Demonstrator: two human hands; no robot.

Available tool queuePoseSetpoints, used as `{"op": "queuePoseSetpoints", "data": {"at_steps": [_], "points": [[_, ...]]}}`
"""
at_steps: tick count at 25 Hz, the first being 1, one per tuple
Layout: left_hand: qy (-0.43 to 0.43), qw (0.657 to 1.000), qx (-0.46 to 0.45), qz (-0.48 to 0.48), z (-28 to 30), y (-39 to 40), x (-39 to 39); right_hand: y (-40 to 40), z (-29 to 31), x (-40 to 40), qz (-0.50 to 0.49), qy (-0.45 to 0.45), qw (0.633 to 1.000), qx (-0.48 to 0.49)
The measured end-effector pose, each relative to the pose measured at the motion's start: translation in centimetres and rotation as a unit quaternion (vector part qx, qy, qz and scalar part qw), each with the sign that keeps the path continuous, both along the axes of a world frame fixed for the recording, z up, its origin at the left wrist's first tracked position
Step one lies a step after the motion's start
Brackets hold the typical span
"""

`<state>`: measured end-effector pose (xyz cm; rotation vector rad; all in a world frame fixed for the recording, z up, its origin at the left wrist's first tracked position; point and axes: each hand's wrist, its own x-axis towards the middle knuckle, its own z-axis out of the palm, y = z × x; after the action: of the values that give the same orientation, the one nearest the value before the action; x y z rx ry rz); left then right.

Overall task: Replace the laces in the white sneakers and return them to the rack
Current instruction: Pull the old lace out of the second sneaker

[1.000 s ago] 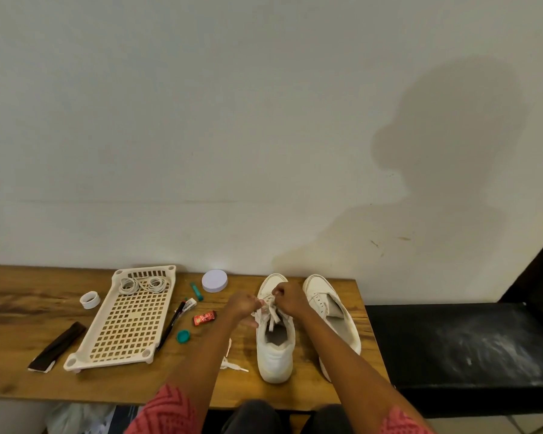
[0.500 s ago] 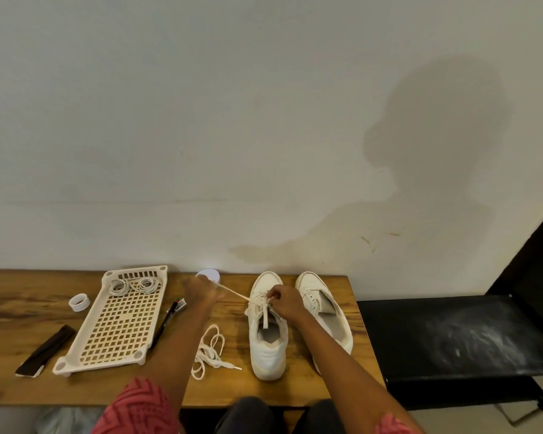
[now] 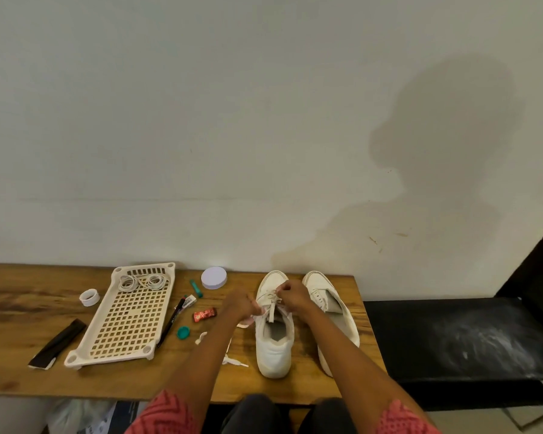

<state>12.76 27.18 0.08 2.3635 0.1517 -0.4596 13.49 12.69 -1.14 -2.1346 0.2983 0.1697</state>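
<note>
Two white sneakers stand side by side on the wooden table [image 3: 19, 377], toes toward the wall. The left sneaker [image 3: 273, 339] carries a partly threaded white lace [image 3: 271, 308]. My left hand [image 3: 240, 305] pinches the lace just left of the eyelets, and my right hand [image 3: 292, 294] grips it over the eyelets. The lace's loose tail [image 3: 232, 360] trails on the table under my left forearm. The right sneaker [image 3: 333, 308] has no lace in view. A cream plastic rack [image 3: 129, 317] lies flat at the left, with two coiled laces [image 3: 141, 281] at its far end.
Between rack and sneakers lie a black pen [image 3: 171, 321], a red wrapper [image 3: 204, 314], a teal cap [image 3: 183, 332], a teal stick [image 3: 196, 288] and a white round lid [image 3: 213, 277]. A tape roll [image 3: 89, 297] and a black strip [image 3: 57, 343] sit further left. A black bench [image 3: 461, 336] adjoins the table's right end.
Half a second ago my left hand had drawn the lace out far to the left; it has now come back beside the left sneaker's eyelets. My right hand stayed on the eyelets.
</note>
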Motion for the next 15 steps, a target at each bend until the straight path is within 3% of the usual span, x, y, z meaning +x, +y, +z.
{"op": "queuePoseSetpoints", "data": {"at_steps": [2, 6, 9, 15], "points": [[0.045, 0.999, -0.009, -0.027, -0.2, -0.4, -0.3, -0.4, 0.1, 0.0, -0.023, 0.03, 0.997, 0.072], [0.016, 1.0, -0.014, -0.006, -0.9, -1.0, -0.7, -0.3, 0.3, 0.2, -0.044, 0.042, 0.984, 0.165], [0.019, 1.0, -0.002, -0.006, -1.1, -0.8, -0.5, -0.5, 1.0, 0.7, -0.128, 0.028, 0.956, 0.261], [0.015, 0.999, 0.012, -0.037, -1.3, -0.7, 0.0, -3.6, 5.1, 2.7, -0.303, -0.155, 0.858, 0.386]]}}
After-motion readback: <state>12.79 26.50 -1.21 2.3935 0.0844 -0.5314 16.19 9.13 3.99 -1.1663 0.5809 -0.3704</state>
